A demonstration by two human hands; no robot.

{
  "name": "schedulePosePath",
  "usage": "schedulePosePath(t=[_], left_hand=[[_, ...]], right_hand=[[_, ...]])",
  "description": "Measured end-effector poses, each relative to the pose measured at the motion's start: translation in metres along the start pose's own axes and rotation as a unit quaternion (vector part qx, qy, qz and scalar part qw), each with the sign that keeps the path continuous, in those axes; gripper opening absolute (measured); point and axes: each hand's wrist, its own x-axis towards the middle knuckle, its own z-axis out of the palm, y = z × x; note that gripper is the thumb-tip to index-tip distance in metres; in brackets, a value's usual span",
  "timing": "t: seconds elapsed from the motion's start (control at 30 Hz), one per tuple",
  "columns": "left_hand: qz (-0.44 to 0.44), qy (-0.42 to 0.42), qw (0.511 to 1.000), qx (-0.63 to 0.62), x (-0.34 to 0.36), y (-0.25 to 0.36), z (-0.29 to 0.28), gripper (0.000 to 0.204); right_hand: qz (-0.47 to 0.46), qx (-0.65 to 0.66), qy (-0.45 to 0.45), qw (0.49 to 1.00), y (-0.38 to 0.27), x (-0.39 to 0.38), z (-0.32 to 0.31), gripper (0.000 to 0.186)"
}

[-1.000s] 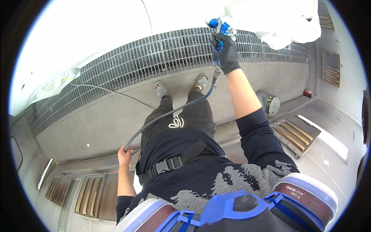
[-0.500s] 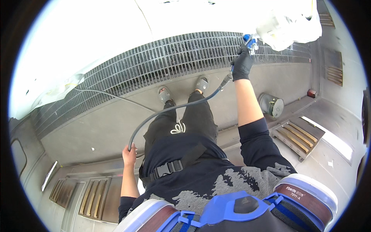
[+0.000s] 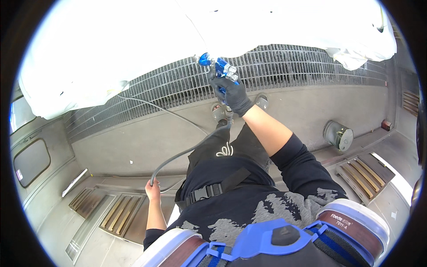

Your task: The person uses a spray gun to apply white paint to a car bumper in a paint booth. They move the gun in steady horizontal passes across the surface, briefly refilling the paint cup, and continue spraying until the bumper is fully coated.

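Observation:
In a black glove, my right hand (image 3: 231,92) is closed around the grip of a blue and silver spray gun (image 3: 220,69). The gun points left, close to a large white-covered surface (image 3: 133,40) whose detail is washed out by brightness. A grey hose (image 3: 178,153) runs from below the gun's handle in an arc toward my body. My bare left hand (image 3: 152,189) grips that hose low on the left, beside my hip.
A floor grating (image 3: 284,66) stretches under the white covering, which hangs down at both sides. A thin cable (image 3: 151,104) crosses the floor. At the right stand a metal bucket (image 3: 338,135) and a small reddish box (image 3: 386,125). Slatted vents (image 3: 120,214) line the walls.
My right hand has swung the spray gun from the right toward the middle, and the gun now points left. The hose has shifted with it; my left hand keeps its hold. The view has turned slightly.

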Motion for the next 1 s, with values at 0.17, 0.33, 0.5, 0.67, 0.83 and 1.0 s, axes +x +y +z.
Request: schedulePosePath(t=[0.17, 0.33, 0.5, 0.67, 0.83, 1.0], left_hand=[[0.028, -0.030, 0.999, 0.029, -0.007, -0.005, 0.010, 0.029], [0.049, -0.065, 0.996, 0.048, 0.001, -0.008, 0.036, 0.029], [0.051, -0.105, 0.984, 0.133, 0.010, 0.009, 0.067, 0.019], [-0.007, -0.167, 0.944, 0.286, -0.009, 0.044, 0.136, 0.052], [-0.017, -0.284, 0.888, 0.360, -0.035, 0.046, 0.233, 0.058], [0.077, -0.400, 0.825, 0.391, -0.089, 0.069, 0.253, 0.046]], right_hand=[[0.026, -0.077, 0.008, 0.997, 0.009, 0.005, -0.029, 0.016], [0.178, 0.010, 0.089, 0.980, 0.012, -0.003, -0.084, 0.015], [0.221, 0.042, 0.185, 0.957, 0.028, -0.019, -0.154, 0.024], [0.121, -0.245, 0.242, 0.931, 0.008, -0.056, -0.206, 0.020], [0.267, 0.132, 0.370, 0.880, -0.022, -0.050, -0.241, 0.019], [0.305, 0.167, 0.314, 0.883, -0.006, -0.045, -0.265, 0.018]])
